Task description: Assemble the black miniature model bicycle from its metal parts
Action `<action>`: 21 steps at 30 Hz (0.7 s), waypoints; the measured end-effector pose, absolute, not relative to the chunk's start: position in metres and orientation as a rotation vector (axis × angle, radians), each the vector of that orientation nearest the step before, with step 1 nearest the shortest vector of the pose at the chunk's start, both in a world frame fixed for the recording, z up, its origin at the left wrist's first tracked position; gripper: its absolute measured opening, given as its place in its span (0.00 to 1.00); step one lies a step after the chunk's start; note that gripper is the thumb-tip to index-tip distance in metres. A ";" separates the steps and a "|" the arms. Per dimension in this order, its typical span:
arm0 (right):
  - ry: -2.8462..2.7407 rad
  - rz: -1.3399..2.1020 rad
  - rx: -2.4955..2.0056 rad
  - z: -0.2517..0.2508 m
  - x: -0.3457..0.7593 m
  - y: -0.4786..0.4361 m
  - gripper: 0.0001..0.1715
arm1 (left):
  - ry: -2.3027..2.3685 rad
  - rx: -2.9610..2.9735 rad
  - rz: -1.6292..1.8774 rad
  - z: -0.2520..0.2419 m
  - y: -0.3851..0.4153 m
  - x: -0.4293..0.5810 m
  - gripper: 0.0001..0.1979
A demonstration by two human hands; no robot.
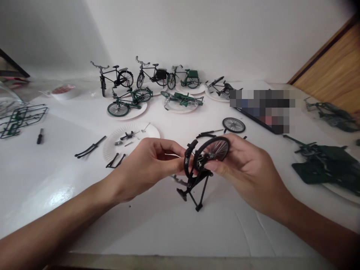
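Observation:
Between my two hands a black model bicycle frame point(200, 183) is held up above the white table, tilted, with a spoked wheel point(218, 149) at its upper end. My right hand point(244, 165) grips the wheel, thumb near the hub and fingers behind the tyre. My left hand point(157, 161) pinches the frame by its curved black mudguard point(186, 165); its fingertips are partly hidden behind it. A loose spoked wheel point(234, 125) lies on the table just beyond my right hand. Thin black parts point(208, 133) lie beside it.
A paper plate point(108, 144) with small parts lies at left, near a black fork-shaped part point(90, 147) and a screwdriver point(40, 136). Several finished model bicycles point(116, 77) stand along the back. A blurred-out tablet point(253, 119) and dark green bicycle parts point(323, 161) are at right.

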State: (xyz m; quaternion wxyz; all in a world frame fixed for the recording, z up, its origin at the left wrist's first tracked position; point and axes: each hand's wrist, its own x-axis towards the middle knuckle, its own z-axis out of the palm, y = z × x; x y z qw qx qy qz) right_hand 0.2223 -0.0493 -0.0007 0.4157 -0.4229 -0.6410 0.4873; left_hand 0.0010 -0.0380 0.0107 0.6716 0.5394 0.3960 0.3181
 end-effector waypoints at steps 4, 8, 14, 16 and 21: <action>-1.717 1.317 -0.987 -0.003 0.221 -0.053 0.09 | 0.901 1.159 0.734 0.009 -0.039 0.003 0.04; -1.714 1.481 -0.954 -0.004 0.221 -0.055 0.10 | 0.894 1.148 0.737 0.009 -0.039 0.003 0.05; -1.714 1.621 -0.936 0.000 0.226 -0.054 0.09 | 0.909 1.191 0.662 0.015 -0.041 0.004 0.05; -1.750 1.655 -0.900 0.003 0.229 -0.054 0.08 | 0.880 1.217 0.649 0.017 -0.042 0.004 0.05; -1.715 1.771 -0.813 0.006 0.233 -0.054 0.08 | 0.782 1.241 0.665 0.019 -0.043 0.003 0.06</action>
